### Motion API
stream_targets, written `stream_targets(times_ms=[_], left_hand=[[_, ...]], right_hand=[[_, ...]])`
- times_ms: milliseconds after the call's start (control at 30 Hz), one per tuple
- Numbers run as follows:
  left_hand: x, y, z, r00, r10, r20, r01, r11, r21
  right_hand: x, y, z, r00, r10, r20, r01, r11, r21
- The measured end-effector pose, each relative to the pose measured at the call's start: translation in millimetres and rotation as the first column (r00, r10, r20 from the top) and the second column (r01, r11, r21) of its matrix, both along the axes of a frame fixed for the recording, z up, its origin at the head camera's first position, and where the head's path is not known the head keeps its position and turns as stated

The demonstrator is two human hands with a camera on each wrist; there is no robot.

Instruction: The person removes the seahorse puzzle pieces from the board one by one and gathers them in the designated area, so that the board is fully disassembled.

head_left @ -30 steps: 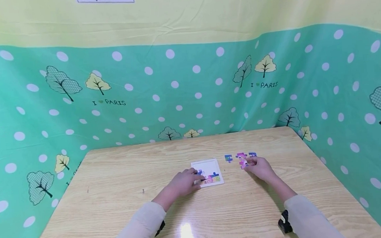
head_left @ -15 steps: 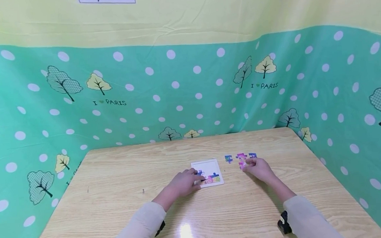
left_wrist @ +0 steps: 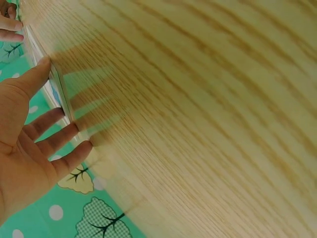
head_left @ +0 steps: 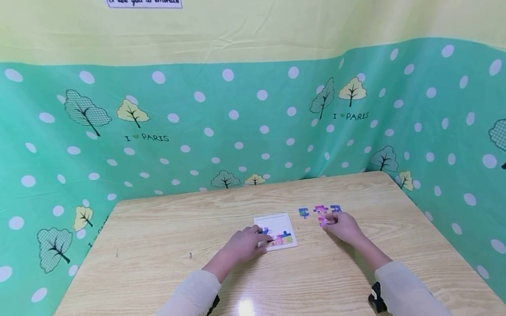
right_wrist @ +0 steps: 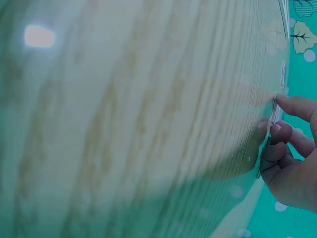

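My left hand (head_left: 245, 244) lies on the lower left corner of a white square puzzle tray (head_left: 287, 218), with extended fingers over its left side and the thumb at its near edge. Several colourful pieces fill the tray's lower part, some hidden under the fingers. To the right, my right hand (head_left: 344, 226) pinches a pink puzzle piece (head_left: 322, 221) between thumb and fingertips, low over the table. In the right wrist view, the right hand (right_wrist: 292, 158) has its other fingers curled in. Just beyond the pinched piece lies another pink piece (head_left: 320, 210) with a printed eye.
A blue piece (head_left: 303, 213) lies between the tray and the pink pieces. Another blue piece (head_left: 335, 208) is just beyond the right fingers. The wooden table (head_left: 156, 277) meets a green dotted cloth (head_left: 200, 132) at its back and sides.
The pinched pink piece has turned slightly in the right hand, and that hand has shifted a little left. The left hand stays on the tray. The head view has tilted slightly upward.
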State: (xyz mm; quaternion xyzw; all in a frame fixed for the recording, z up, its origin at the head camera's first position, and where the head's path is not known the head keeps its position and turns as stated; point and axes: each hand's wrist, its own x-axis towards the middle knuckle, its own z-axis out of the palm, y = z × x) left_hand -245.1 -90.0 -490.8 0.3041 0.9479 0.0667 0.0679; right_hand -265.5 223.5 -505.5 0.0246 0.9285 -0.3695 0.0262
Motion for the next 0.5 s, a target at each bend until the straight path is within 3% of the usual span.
stream_targets(times_ms=[500], left_hand=[[3.9, 0.5, 3.3, 1.000, 0.017, 0.002, -0.017, 1.000, -0.007]], right_hand=[[1.1, 0.9, 2.8, 1.000, 0.015, 0.002, -0.015, 1.000, 0.007]])
